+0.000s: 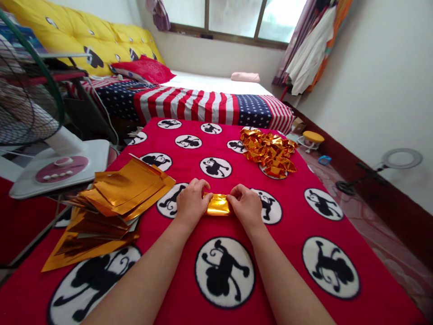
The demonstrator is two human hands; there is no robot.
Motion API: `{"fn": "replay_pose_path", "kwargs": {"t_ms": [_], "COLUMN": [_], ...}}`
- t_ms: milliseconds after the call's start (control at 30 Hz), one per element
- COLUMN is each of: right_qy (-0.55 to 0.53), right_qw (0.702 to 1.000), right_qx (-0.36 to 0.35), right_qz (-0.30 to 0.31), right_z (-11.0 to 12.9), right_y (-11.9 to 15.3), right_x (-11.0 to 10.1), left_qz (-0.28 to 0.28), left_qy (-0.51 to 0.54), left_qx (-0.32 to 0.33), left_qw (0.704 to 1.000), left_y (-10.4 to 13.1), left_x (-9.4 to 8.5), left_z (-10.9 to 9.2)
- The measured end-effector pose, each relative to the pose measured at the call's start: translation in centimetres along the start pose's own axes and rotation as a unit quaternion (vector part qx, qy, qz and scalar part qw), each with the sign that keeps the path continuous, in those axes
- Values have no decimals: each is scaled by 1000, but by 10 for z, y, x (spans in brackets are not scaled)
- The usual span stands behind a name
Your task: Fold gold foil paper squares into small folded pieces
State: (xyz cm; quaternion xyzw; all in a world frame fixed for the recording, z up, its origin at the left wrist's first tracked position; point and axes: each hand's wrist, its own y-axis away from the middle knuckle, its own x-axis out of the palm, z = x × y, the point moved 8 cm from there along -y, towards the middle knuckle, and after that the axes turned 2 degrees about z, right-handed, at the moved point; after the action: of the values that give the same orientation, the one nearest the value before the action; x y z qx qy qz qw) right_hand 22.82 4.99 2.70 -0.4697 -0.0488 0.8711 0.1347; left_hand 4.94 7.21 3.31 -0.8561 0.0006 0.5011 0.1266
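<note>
A sheet of shiny gold foil paper (218, 205), folded into a small rectangle, lies on the red cloth in front of me. My left hand (193, 201) pinches its left end between thumb and fingers. At the opposite end, my right hand (246, 203) grips the paper in the same way. To the left is a loose, fanned stack of flat gold foil sheets (125, 187). Farther back on the right sits a heap of folded gold paper pieces (269, 149), shaped like ingots.
The red cloth (277, 266) with monkey prints covers the table. A fan's white base (81, 158) stands at the left edge. Behind the table is a bed with a striped, starred cover (189, 104). A yellow stool (313, 136) and a ring light (402, 158) are on the right.
</note>
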Motion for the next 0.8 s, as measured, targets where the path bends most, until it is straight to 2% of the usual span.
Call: {"fn": "replay_pose_path", "kwargs": {"t_ms": [167,300,367,467,533,633,800], "right_qy": [15,33,60,55,21,-18,-29], "right_qw": [1000,999,997,992,987,978,980], "right_qx": [-22,-29,-50,-117,-157,-173,-150], "right_qz": [-4,12,0,-10,35,114,130], "right_z": [1,2,12,43,67,91,88], "right_y": [0,0,2,15,29,51,63], "right_x": [2,1,-4,-7,5,32,50], "left_qz": [35,54,59,65,75,89,95], "left_qy": [21,21,18,7,-8,-37,-26], "left_qx": [58,57,50,47,46,24,35], "left_qw": [998,997,997,997,996,995,995], "left_y": [1,0,0,0,-1,-4,-2], "left_x": [7,9,10,10,13,16,17], "left_z": [-6,-6,-6,-7,-7,-1,0]}}
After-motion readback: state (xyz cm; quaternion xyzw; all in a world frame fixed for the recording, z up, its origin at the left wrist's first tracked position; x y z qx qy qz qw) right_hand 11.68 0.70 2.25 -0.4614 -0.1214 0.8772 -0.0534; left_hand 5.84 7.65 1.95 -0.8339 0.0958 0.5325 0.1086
